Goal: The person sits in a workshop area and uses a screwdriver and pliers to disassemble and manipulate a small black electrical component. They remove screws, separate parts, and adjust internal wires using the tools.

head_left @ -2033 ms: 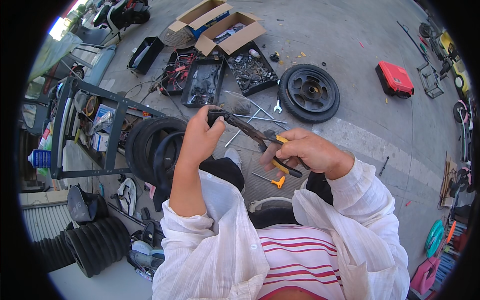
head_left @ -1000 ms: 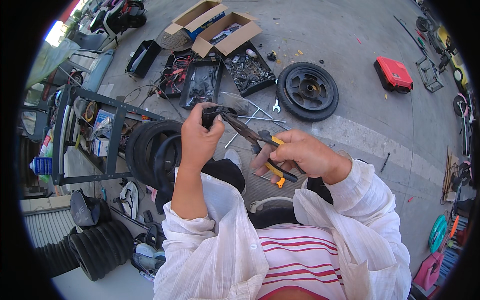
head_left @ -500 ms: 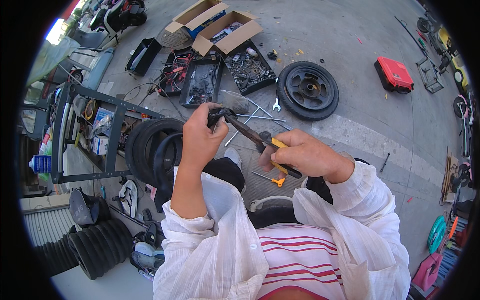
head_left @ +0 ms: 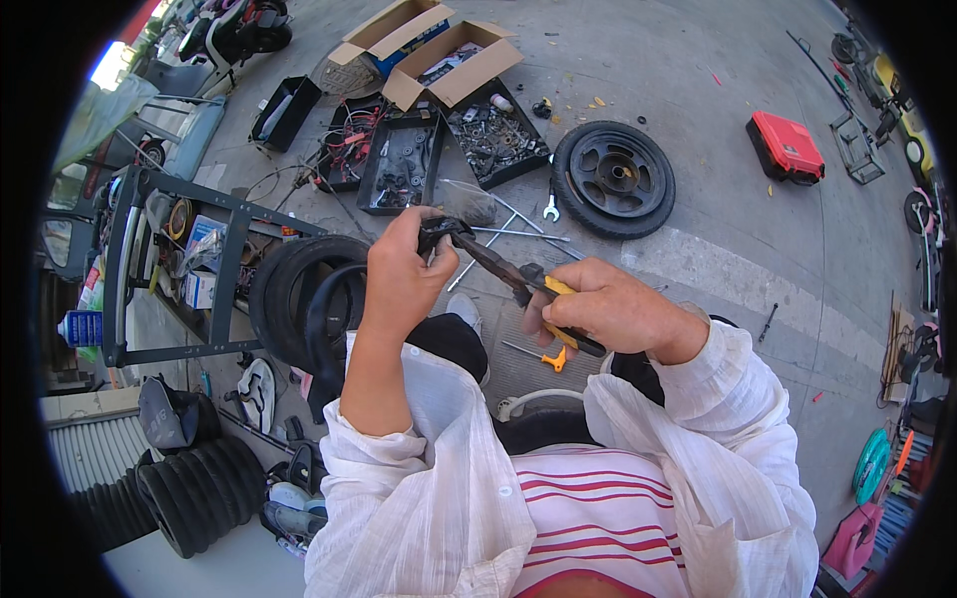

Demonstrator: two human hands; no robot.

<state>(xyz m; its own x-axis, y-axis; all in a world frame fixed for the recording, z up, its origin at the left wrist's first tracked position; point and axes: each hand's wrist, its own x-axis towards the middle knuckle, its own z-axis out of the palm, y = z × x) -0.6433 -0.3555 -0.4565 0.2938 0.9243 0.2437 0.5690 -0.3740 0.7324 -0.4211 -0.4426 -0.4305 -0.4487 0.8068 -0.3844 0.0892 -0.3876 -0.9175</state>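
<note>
My right hand (head_left: 598, 309) is closed round the yellow-and-black handles of a pair of pliers (head_left: 503, 267). Their dark jaws point up and left and meet a small black part (head_left: 444, 231). That part is pinched between the thumb and fingers of my left hand (head_left: 407, 261); its kind cannot be made out, since fingers and jaws cover much of it. On the ground below the pliers lies a yellow-handled tool (head_left: 554, 357) with a thin metal shaft. A cross-shaped metal wrench (head_left: 518, 221) rests just beyond my hands.
A wheel with its tyre (head_left: 614, 179) lies beyond my right hand, a spanner (head_left: 551, 207) beside it. Black trays of parts (head_left: 404, 164) and open cardboard boxes (head_left: 454, 65) stand ahead. Loose tyres (head_left: 299, 299) and a grey metal frame (head_left: 229, 279) are at left, a red case (head_left: 786, 148) far right.
Both hands keep almost the same place. The fingers of my right hand have drawn slightly closer round the plier handles.
</note>
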